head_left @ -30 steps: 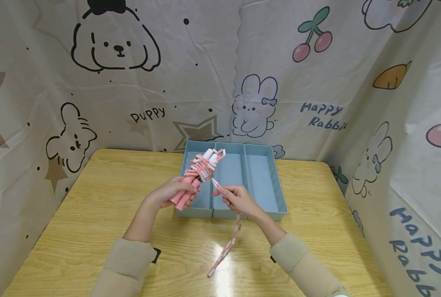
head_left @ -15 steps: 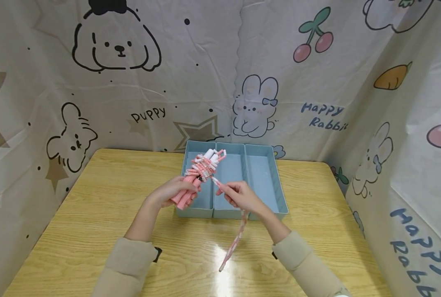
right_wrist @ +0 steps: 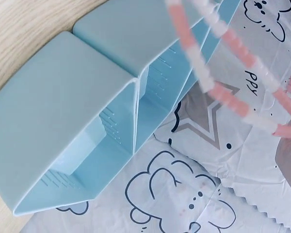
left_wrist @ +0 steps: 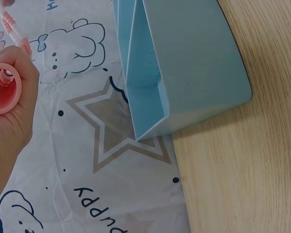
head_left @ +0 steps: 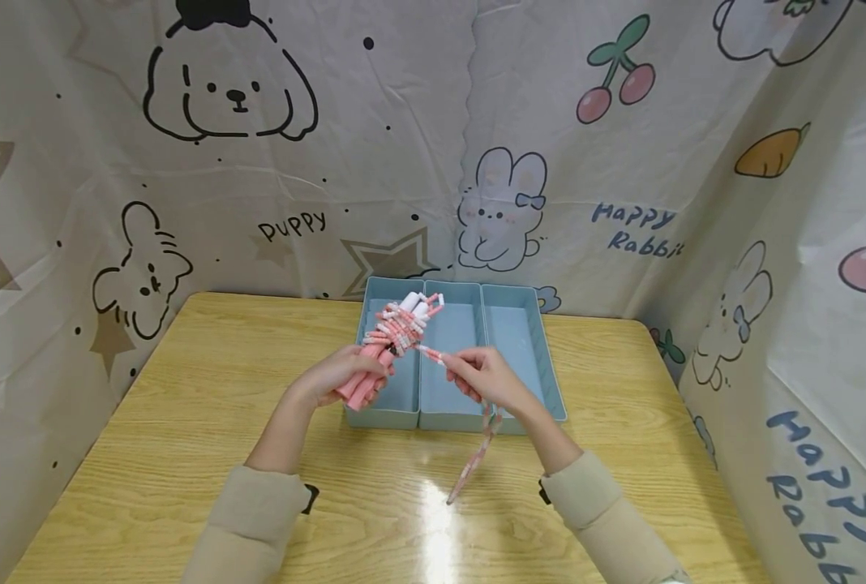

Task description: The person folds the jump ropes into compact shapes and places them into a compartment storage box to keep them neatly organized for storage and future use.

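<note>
A pink-and-white beaded jump rope (head_left: 395, 328) is wound in several turns around its two handles. My left hand (head_left: 340, 376) grips the pink handles (head_left: 356, 392) together, with white parts pointing away from me. In the left wrist view, the hollow round end of a handle (left_wrist: 18, 94) shows in the fist. My right hand (head_left: 486, 376) pinches the loose beaded length close to the windings, holding it stretched out to the right. Below that hand a tail of rope (head_left: 471, 465) hangs over the table. In the right wrist view, beaded strands (right_wrist: 228, 99) hang from the partly visible hand (right_wrist: 288, 162).
Beneath and behind the hands sits a blue tray (head_left: 453, 420) with three long compartments. It stands at the back of the wooden table (head_left: 258, 349). A printed cloth (head_left: 375, 178) hangs behind and on the right side.
My right hand has moved a little right and up, drawing the rope away from the windings. The hanging tail has followed right and risen. My left hand has stayed nearly still.
</note>
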Demonstrator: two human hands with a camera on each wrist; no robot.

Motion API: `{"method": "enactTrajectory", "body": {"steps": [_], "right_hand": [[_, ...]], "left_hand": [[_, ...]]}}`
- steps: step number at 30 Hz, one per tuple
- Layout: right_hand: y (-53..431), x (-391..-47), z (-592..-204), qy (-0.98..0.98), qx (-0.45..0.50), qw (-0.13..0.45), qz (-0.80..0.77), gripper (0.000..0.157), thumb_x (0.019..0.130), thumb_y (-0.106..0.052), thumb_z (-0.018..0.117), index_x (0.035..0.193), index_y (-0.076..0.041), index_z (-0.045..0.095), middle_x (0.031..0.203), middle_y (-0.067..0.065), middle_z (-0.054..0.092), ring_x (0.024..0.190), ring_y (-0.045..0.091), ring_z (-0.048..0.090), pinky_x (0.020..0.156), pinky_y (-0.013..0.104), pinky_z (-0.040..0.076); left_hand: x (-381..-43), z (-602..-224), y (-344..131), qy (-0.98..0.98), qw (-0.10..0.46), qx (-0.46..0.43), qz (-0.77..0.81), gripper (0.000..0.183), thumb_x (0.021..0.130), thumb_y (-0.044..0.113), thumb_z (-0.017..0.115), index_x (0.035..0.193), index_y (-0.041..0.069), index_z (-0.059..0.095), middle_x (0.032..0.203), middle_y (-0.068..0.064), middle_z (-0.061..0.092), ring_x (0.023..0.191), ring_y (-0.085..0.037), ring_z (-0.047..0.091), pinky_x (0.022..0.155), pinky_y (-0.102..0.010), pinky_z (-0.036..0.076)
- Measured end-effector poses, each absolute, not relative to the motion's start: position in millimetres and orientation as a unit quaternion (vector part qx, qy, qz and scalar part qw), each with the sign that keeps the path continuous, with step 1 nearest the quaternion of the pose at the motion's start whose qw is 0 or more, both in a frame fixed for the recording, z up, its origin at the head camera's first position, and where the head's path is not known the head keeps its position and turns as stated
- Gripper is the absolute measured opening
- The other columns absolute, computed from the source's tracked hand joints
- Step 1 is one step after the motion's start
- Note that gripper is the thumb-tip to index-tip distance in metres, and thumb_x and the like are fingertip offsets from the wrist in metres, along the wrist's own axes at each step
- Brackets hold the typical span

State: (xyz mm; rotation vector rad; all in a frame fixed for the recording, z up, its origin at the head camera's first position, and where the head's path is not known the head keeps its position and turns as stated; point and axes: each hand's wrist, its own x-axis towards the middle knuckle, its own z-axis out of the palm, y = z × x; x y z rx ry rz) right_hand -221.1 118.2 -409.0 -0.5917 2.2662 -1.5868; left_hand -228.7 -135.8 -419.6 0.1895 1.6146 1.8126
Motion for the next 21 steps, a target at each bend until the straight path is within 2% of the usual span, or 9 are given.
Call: {"method": "enactTrajectory", "body": {"steps": [6, 11, 21], "right_hand": [[117.6, -211.6, -389.4, 0.788, -0.229, 0.166, -0.546, 0.028, 0.096, -0.012, 0.045, 0.074, 0.0, 0.059, 0.054, 0.004, 0.048, 0.041, 0.009, 0.039, 0.04, 0.024, 0.036], [119.3, -216.1, -396.2, 0.782, -0.264, 0.165, -0.54, 0.025, 0.095, -0.008, 0.045, 0.078, 0.001, 0.059, 0.054, 0.004, 0.048, 0.041, 0.009, 0.039, 0.039, 0.023, 0.035], [119.4, -223.1, -397.6, 0.795, -0.312, 0.15, -0.499, 0.023, 0.094, -0.017, 0.049, 0.08, -0.005, 0.063, 0.048, -0.002, 0.036, 0.04, 0.008, 0.028, 0.04, 0.021, 0.026]], "left_hand": [[-228.7, -419.7, -136.0, 0.632, 0.345, 0.069, 0.691, 0.017, 0.087, 0.007, 0.048, 0.099, -0.004, 0.047, 0.069, -0.006, 0.052, 0.052, -0.012, 0.05, 0.047, -0.022, 0.045], [-229.0, -420.5, -134.9, 0.65, 0.339, 0.07, 0.676, 0.017, 0.086, 0.008, 0.049, 0.097, -0.004, 0.048, 0.067, -0.006, 0.052, 0.05, -0.012, 0.049, 0.046, -0.023, 0.044], [-226.4, -421.5, -127.7, 0.674, 0.368, 0.084, 0.635, 0.012, 0.084, 0.01, 0.052, 0.086, -0.002, 0.052, 0.063, -0.006, 0.054, 0.047, -0.011, 0.05, 0.043, -0.022, 0.045]]}}
